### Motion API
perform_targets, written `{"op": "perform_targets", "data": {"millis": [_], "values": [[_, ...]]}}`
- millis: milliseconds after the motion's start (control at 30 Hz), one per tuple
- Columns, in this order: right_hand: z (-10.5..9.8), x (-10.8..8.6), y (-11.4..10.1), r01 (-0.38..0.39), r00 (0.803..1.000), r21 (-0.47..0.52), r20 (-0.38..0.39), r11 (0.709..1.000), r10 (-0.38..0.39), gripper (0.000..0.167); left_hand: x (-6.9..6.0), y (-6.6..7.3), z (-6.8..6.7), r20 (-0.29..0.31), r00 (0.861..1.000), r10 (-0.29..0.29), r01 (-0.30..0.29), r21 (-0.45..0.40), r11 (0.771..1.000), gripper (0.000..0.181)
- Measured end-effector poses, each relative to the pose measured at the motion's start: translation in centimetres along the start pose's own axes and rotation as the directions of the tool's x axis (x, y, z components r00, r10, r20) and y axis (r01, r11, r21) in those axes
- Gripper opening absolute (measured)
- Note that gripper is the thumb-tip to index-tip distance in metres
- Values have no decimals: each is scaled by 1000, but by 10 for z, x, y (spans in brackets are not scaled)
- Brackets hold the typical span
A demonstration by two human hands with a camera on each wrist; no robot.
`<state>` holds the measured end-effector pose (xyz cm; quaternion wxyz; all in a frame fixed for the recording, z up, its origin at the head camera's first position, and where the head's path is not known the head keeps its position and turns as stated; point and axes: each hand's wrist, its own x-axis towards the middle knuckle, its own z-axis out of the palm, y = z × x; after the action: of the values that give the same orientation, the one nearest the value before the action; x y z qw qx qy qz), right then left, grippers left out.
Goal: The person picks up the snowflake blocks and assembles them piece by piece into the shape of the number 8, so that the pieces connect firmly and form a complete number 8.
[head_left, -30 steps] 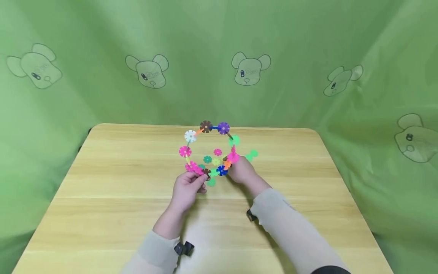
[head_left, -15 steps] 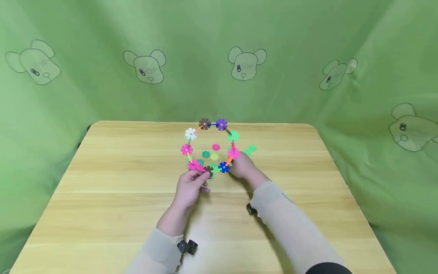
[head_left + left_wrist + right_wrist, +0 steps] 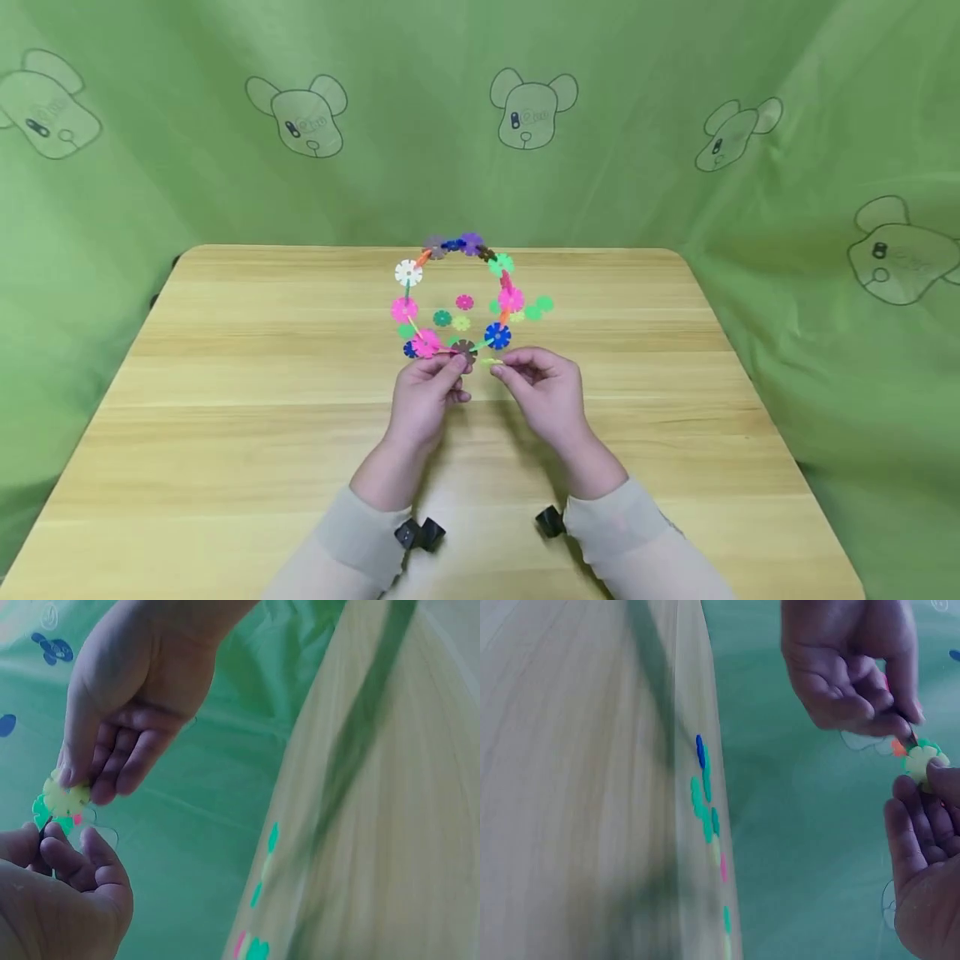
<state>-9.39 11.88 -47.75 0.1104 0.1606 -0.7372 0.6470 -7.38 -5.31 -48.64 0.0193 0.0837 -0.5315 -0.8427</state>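
My left hand (image 3: pixel 423 400) pinches a brown notched disc (image 3: pixel 466 351) at the near side of a ring of joined coloured discs, which stands up from the hand. White (image 3: pixel 408 273), pink and blue (image 3: pixel 497 336) discs are among its links. Just right of the brown disc, my right hand (image 3: pixel 551 396) pinches a yellow disc (image 3: pixel 491 362), seen edge-on. In the right wrist view the yellow disc (image 3: pixel 924 765) is face-on between thumb and fingers, close to the left hand (image 3: pixel 855 667); whether it touches the ring I cannot tell.
Loose discs lie on the wooden table (image 3: pixel 262 433) behind the hands: pink (image 3: pixel 465 302), teal (image 3: pixel 442 318), yellow (image 3: pixel 461 323), blue (image 3: pixel 409 350) and several green (image 3: pixel 544 303). A green curtain (image 3: pixel 420 192) hangs behind the table.
My right hand has come back from behind the ring's right side, towards the left hand, and now shows a yellow disc in its fingers. The left hand still holds the ring, which has tilted slightly.
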Motion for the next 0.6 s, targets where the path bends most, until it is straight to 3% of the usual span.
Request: {"op": "perform_targets", "data": {"millis": [233,400,600], "values": [[5,3,-2,154,987,-21,-43,988,-155,11,-4,7,7,25,1000,12,-12,2,1000,20],[6,7,1,297,955,-56,0,953,-298,16,-2,10,5,38,999,1,-2,19,1000,12],[6,10,4,394,919,-75,52,916,-391,20,2,19,-3,132,983,-129,117,95,989,8]]}}
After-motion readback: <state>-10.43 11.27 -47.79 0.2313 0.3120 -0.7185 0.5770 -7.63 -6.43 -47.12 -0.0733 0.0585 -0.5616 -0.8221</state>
